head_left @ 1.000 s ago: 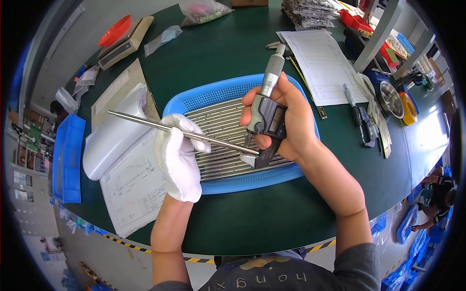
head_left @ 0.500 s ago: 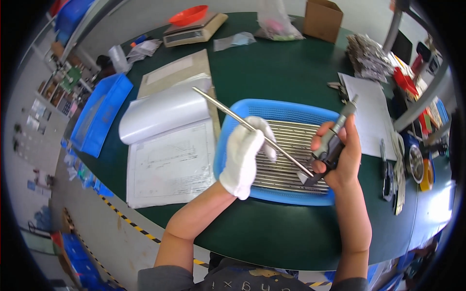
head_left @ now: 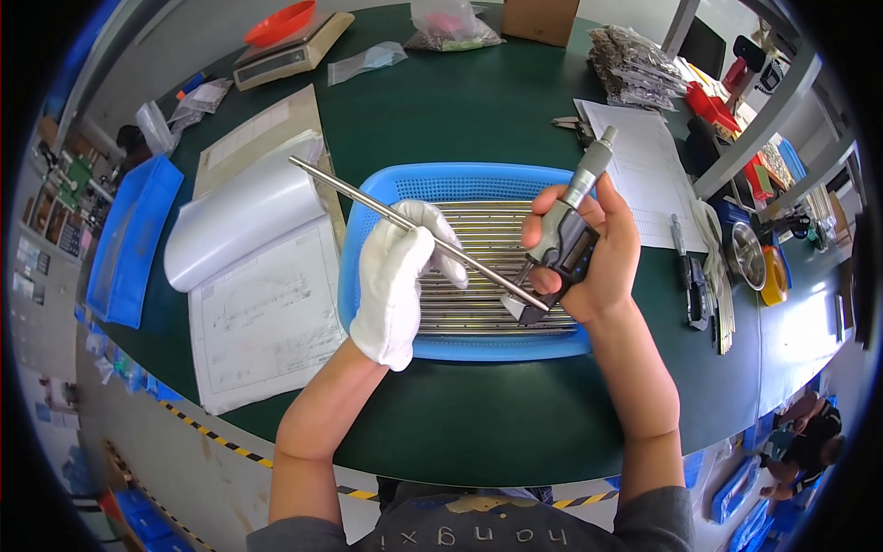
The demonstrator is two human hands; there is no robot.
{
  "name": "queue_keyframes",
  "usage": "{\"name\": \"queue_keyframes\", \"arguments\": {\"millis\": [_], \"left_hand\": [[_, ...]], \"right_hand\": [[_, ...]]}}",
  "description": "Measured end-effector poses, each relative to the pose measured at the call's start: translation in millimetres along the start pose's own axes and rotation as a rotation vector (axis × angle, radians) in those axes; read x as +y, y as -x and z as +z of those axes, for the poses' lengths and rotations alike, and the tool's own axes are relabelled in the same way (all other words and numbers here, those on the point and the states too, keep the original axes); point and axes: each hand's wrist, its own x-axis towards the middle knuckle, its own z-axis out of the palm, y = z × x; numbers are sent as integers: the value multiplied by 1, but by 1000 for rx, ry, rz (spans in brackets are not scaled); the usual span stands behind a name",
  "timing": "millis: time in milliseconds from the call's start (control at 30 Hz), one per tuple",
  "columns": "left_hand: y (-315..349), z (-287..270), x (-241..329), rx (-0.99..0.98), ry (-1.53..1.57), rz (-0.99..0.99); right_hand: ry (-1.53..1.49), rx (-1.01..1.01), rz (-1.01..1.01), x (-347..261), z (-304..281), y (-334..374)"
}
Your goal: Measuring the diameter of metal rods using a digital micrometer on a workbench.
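Observation:
A white glove covers my left hand (head_left: 397,276), which is closed around a long thin metal rod (head_left: 345,188). The rod slants from upper left down to the right. Bare, my right hand (head_left: 602,244) grips a digital micrometer (head_left: 563,224), its thimble pointing up and away. The rod's lower end lies at the micrometer's frame; whether the jaws touch it I cannot tell. Beneath both hands stands a blue perforated plastic basket (head_left: 469,350) with several similar metal rods (head_left: 483,221) lying side by side in it.
Left of the basket lie an open folder with a drawing sheet (head_left: 267,313) and a blue bin (head_left: 133,239). A scale (head_left: 294,51) with a red tray and bagged parts (head_left: 635,69) are at the back. At right are paper (head_left: 644,175) and another micrometer (head_left: 692,285).
The whole scene has shifted left and slightly up in the picture as my view turned. Both hands keep their hold on the rod and the micrometer, with the rod's end still at the frame.

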Motion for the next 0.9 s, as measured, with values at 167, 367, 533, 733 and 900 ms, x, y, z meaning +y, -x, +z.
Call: {"name": "queue_keyframes", "arguments": {"millis": [167, 367, 533, 733, 900], "left_hand": [[4, 2, 1, -52, -31, 11], [3, -1, -1, 26, 0, 51], [2, -4, -1, 46, 7, 20], [5, 7, 3, 4, -34, -20], [6, 9, 3, -48, -109, -67]], "right_hand": [[70, 24, -22, 0, 1, 5], [113, 21, -6, 1, 0, 4], [162, 1, -6, 1, 2, 3], [53, 45, -33, 1, 4, 3], [73, -21, -28, 0, -1, 4]]}}
